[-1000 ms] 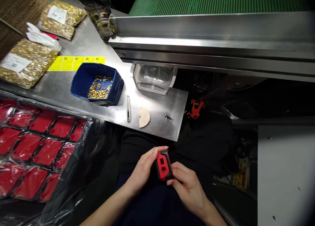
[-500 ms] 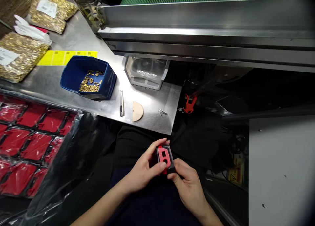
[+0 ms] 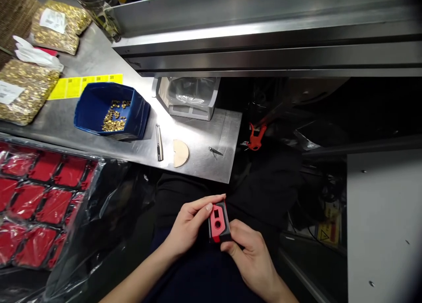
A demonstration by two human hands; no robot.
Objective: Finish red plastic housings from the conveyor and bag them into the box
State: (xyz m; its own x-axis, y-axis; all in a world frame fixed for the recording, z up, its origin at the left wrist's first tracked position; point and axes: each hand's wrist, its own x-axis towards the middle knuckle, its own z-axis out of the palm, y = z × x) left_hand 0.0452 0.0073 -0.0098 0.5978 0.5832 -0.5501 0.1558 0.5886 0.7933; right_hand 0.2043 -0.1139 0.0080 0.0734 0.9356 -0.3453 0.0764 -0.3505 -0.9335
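Red-and-black part (image 3: pixel 218 223) held over lap, just below worktop (image 3: pixel 201 162) front edge, long axis pointing away from body; left hand (image 3: pixel 189 224) fingers pinch its left side, right hand (image 3: pixel 250 252) fingers closed under its near end

Light falls from above and far, glaring white along the steel rail (image 3: pixel 263 30) and softly on the metal surface (image 3: pixel 204 140). The near middle and right sink into deep shadow, detail lost. The hands (image 3: pixel 217 232) are evenly lit and sharp. Straight edges bow toward the corners, and the plastic film (image 3: pixel 82 232) glints at left.
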